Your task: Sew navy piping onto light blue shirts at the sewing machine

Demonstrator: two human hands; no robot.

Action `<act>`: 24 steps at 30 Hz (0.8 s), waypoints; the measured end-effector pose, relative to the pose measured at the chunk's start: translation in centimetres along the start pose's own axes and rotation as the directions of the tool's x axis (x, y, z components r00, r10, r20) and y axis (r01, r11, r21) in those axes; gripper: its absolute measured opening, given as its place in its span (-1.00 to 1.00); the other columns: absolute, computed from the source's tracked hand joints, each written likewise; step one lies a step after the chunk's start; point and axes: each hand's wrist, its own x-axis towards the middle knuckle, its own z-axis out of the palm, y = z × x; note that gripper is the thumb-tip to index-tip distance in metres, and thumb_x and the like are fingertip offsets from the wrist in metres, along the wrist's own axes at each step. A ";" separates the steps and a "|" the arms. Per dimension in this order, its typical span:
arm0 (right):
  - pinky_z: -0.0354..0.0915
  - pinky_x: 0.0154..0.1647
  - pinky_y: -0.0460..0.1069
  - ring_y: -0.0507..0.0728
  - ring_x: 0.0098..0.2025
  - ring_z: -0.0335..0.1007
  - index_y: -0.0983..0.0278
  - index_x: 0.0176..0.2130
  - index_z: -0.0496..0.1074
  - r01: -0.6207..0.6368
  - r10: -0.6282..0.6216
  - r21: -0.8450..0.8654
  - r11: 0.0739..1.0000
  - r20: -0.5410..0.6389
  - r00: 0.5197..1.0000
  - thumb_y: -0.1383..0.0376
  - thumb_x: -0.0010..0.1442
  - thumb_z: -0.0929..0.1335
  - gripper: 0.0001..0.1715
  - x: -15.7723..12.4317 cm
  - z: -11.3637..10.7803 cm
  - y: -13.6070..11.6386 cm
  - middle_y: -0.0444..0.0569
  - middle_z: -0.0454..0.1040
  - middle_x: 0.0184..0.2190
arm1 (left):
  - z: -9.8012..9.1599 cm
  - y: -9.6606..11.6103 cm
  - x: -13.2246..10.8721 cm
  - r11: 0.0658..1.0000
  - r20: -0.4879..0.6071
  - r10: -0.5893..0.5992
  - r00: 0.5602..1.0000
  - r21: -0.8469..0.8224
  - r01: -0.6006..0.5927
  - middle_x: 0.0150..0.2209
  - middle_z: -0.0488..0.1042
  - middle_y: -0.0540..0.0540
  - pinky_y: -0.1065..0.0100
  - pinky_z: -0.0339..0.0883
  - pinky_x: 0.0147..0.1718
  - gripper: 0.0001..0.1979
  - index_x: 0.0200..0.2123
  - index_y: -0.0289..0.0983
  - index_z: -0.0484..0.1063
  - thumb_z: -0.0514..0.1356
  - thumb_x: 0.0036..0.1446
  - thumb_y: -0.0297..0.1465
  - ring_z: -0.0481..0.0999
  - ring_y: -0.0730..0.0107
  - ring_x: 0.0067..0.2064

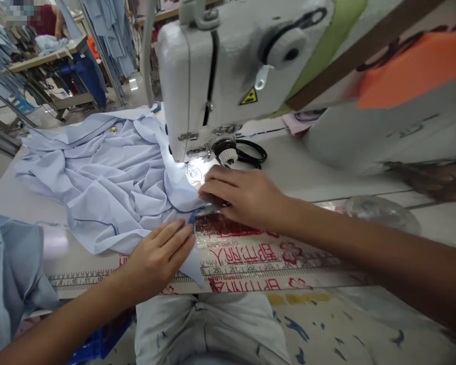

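Note:
A pale blue garment (106, 172) with dark piping lies bunched on the sewing table, left of the white sewing machine (228, 76). My left hand (159, 256) rests flat on the garment's near corner, fingers stretched out together, pressing the cloth onto the table. My right hand (243, 195) lies palm down just in front of the lit needle area (193, 172), its fingers laid over the piped edge of the cloth and holding it down. What sits under the right fingertips is hidden.
A ruler strip (251, 268) with red printed tape runs along the table's near edge. A black cable loop (251, 152) lies behind the right hand. More pale blue cloth (7, 274) hangs at the left. Another person's workstation (45, 56) stands at the far left.

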 end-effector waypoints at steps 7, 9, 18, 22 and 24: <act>-0.01 -0.62 -0.06 0.07 -0.38 0.32 0.40 -0.21 0.37 0.341 -0.317 -0.240 0.909 0.135 0.939 0.49 0.24 0.12 -0.71 -1.0 -0.4 0.6 0.05 0.42 -0.28 | 0.5 0.2 -0.2 1.000 -0.050 -0.014 0.999 -0.011 0.013 -0.02 0.38 -0.33 0.08 0.39 -0.04 -0.74 -0.08 -0.52 0.35 -0.02 0.21 -0.58 0.32 0.07 0.06; 0.03 -0.62 -0.06 0.08 -0.39 0.33 0.39 -0.27 0.38 0.318 -0.301 -0.216 0.923 0.106 0.948 0.48 0.23 0.15 -0.74 -0.6 0.0 0.2 0.05 0.43 -0.29 | 0.4 0.3 -0.2 1.000 -0.054 -0.024 0.998 -0.006 0.024 -0.02 0.38 -0.33 0.09 0.39 -0.04 -0.74 -0.08 -0.51 0.35 -0.02 0.21 -0.58 0.32 0.08 0.06; 0.16 -0.52 -0.09 0.02 -0.40 0.28 0.33 -0.35 0.34 0.257 -0.245 0.192 0.947 -0.088 0.966 0.42 0.20 0.22 -0.86 0.3 -0.4 -0.8 -0.05 0.40 -0.40 | 0.1 0.0 0.4 0.998 -0.038 -0.033 0.999 0.050 0.035 -0.12 0.41 -0.29 0.11 0.41 -0.11 -0.76 -0.11 -0.48 0.36 -0.03 0.22 -0.58 0.38 0.15 -0.04; 0.08 -0.59 -0.05 0.07 -0.40 0.25 0.37 -0.31 0.36 0.415 -0.415 -0.037 0.909 0.006 0.910 0.46 0.26 0.13 -0.73 -0.6 0.7 -1.2 -0.01 0.43 -0.37 | 0.0 -0.3 1.1 0.996 -0.064 -0.018 0.998 0.086 0.023 -0.17 0.43 -0.25 0.12 0.40 -0.11 -0.78 -0.15 -0.46 0.38 -0.01 0.20 -0.59 0.39 0.18 -0.08; 0.14 -0.54 -0.05 0.08 -0.39 0.24 0.41 -0.27 0.36 0.410 -0.411 -0.037 0.911 -0.037 0.911 0.45 0.27 0.12 -0.73 -1.0 1.0 -1.2 0.02 0.43 -0.36 | 0.0 -0.6 1.2 0.995 -0.102 -0.003 0.995 0.103 0.013 -0.08 0.40 -0.26 0.07 0.34 -0.02 -0.80 -0.17 -0.44 0.38 0.01 0.18 -0.60 0.33 0.13 0.02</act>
